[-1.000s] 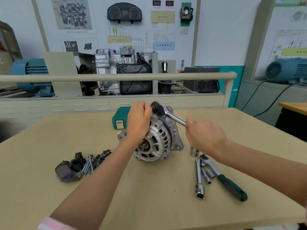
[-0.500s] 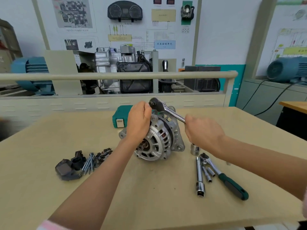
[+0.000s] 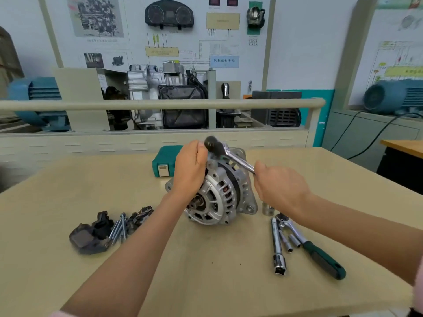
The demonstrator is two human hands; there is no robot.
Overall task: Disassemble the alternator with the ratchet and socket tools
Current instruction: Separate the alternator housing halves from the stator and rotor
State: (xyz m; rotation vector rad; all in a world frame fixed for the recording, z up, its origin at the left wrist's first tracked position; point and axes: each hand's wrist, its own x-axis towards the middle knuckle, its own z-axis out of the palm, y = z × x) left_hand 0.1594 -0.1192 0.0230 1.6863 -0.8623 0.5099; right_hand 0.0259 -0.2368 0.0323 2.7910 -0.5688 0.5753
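On alternator [image 3: 219, 195], hands working ratchet [image 3: 229, 154]

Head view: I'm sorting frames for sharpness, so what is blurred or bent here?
Head view: the ratchet head is motion-smeared beside the left hand; the alternator and the green-handled ratchet stay fairly crisp; wide-angle distortion bows the rail.

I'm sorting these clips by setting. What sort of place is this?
Probably an automotive training workshop or classroom. A wall board carries an instrument cluster and wiring diagrams, a cutaway engine or gearbox unit stands behind the rail, and an alternator is being taken apart on a plain table.
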